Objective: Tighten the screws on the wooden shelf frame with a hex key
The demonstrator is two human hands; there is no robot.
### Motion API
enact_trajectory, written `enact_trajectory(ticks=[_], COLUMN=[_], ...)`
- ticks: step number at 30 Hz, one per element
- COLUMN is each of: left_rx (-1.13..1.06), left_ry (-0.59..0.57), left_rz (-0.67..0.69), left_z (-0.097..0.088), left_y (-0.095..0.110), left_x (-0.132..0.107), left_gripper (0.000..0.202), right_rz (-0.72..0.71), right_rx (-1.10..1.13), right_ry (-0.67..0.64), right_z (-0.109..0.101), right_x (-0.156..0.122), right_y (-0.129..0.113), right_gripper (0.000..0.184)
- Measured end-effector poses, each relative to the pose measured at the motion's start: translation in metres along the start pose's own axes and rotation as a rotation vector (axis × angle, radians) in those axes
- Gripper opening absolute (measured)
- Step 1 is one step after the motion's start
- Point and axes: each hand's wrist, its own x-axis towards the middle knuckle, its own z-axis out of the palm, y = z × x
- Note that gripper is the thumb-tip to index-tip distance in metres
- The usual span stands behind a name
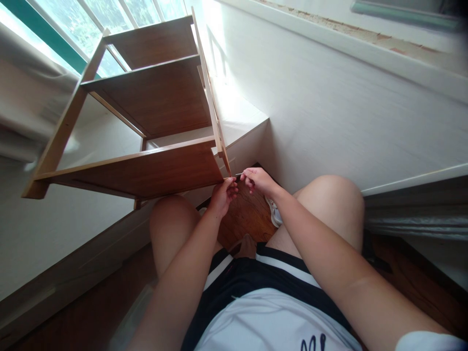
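Note:
A wooden shelf unit [146,170] with three brown boards and pale side rails lies tipped on a white ledge in front of me. My left hand [224,194] is closed at the near corner of the lowest board, fingertips pinched against the pale rail [219,141]. My right hand [258,179] is closed on a thin metal tool [239,174], a small key-like rod, whose tip points at that same corner. Both hands nearly touch each other. What the left fingers pinch is too small to make out.
I sit on a brown wooden floor [248,214] with bare knees raised either side. A white wall [329,107] rises to the right, a window [91,24] and pale curtain [25,97] stand at the upper left, and a white shoe [275,213] shows between my knees.

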Motion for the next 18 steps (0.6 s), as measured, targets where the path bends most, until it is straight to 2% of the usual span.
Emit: enact_trajectory(ticks=[7,18], left_rx=[-0.004,-0.017], left_ry=[-0.002,-0.009], left_rz=[0.005,0.003], left_z=[0.001,0.0], left_y=[0.0,-0.001], left_x=[0.0,0.001], left_gripper=[0.032,0.033], right_rz=[-0.035,-0.069], right_rx=[-0.064,-0.129], right_ry=[-0.01,-0.003], right_z=[0.007,0.003], right_x=[-0.002,-0.002], right_y=[0.006,0.012], right_gripper=[0.033,0.032])
